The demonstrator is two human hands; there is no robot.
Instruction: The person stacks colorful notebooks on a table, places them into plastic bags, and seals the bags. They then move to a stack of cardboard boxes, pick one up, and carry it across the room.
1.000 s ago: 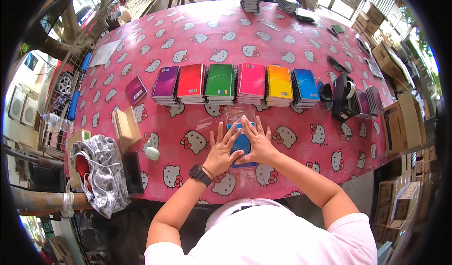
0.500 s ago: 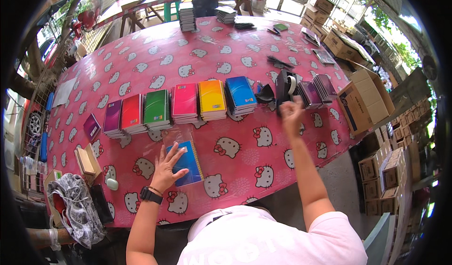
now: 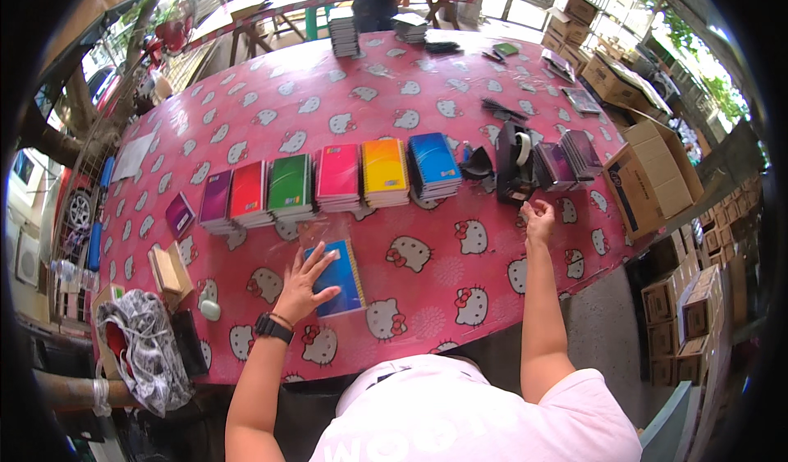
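My left hand (image 3: 305, 288) lies flat with fingers spread on a blue spiral notebook (image 3: 345, 277), steadying it against the table. Clear plastic film (image 3: 322, 231) sticks out past the notebook's far end. To the right, my right hand (image 3: 538, 218) is at the near end of a black tape dispenser (image 3: 510, 166), its thumb and fingers pinched together. Whatever is between those fingertips is too small to make out. Beyond the left hand stands a row of notebook stacks: purple (image 3: 216, 199), red (image 3: 249, 189), green (image 3: 290, 183), pink (image 3: 338, 175), yellow (image 3: 385, 171) and blue (image 3: 433, 163).
Wrapped purple notebooks (image 3: 566, 162) sit right of the dispenser, beside an open cardboard box (image 3: 652, 179). A grey patterned cloth bundle (image 3: 146, 347) and a pale green case (image 3: 210, 309) lie at the left. A person (image 3: 373, 2) stands beyond the table's far edge.
My right hand has drawn back from over the dispenser to its near end, and its fingers now pinch. The left hand stays on the blue notebook. The whole view has shifted slightly.
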